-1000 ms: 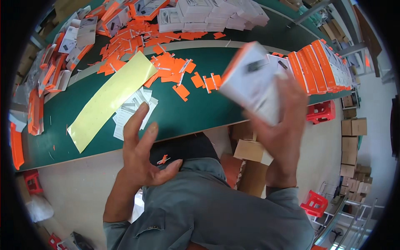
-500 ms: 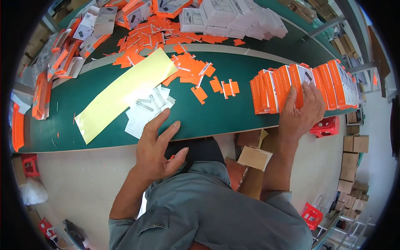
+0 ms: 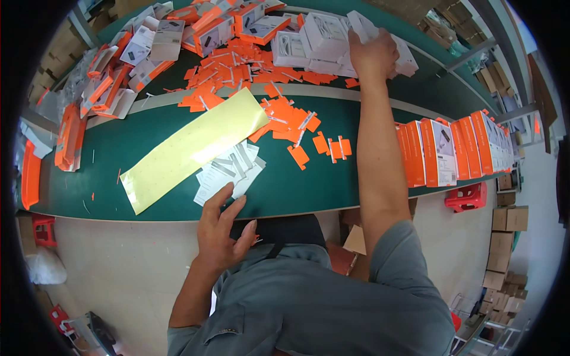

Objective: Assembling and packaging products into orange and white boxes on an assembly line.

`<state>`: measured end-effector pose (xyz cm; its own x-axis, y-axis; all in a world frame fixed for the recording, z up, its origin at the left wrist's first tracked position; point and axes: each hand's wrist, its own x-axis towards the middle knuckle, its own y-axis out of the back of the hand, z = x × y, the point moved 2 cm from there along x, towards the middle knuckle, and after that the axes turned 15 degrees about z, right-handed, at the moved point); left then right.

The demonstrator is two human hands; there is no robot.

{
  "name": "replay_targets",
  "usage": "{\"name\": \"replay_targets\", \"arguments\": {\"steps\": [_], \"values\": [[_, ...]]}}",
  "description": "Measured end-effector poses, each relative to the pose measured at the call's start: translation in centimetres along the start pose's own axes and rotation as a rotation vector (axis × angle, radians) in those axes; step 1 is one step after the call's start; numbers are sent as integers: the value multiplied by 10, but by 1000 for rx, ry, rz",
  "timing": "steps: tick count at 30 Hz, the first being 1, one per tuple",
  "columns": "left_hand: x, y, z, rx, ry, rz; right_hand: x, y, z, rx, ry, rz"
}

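My right hand (image 3: 375, 54) reaches over the table to the stack of white inner trays (image 3: 326, 32) at the back. Its thumb and fingers grip one white tray (image 3: 361, 25), which tilts up from the others; part of it is hidden by the hand. My left hand (image 3: 221, 232) hovers at the front edge of the table with its fingers apart and nothing in them. Just beyond its fingertips lie white folded leaflets (image 3: 237, 178), partly under a long yellow sheet (image 3: 190, 151).
A row of orange and white boxes (image 3: 442, 154) stands at the right. Small orange cards (image 3: 228, 65) are strewn over the middle and back. More orange and white boxes (image 3: 139, 47) are piled at the far left. A red stool (image 3: 466, 197) stands below the table's right end.
My right hand has left the row of boxes and moved up and left to the white trays. My left hand stays near the table edge, still open. The view has shifted slightly.
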<state>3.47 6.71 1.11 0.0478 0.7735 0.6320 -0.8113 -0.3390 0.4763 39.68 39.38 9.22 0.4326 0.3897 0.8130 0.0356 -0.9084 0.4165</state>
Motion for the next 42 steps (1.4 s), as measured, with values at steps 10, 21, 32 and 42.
{"name": "replay_targets", "arguments": {"steps": [10,21,32,42], "values": [[-8,14,-18,53,112,-6,22,-27,21,-244,130,-76],[-12,24,-42,433,15,-143,-148,183,-39,420,565,-132],[-46,57,-49,445,-138,-61,-249,235,-23,505,601,-647],[-10,32,-14,341,-128,229,-247,236,-17,395,773,-665]]}}
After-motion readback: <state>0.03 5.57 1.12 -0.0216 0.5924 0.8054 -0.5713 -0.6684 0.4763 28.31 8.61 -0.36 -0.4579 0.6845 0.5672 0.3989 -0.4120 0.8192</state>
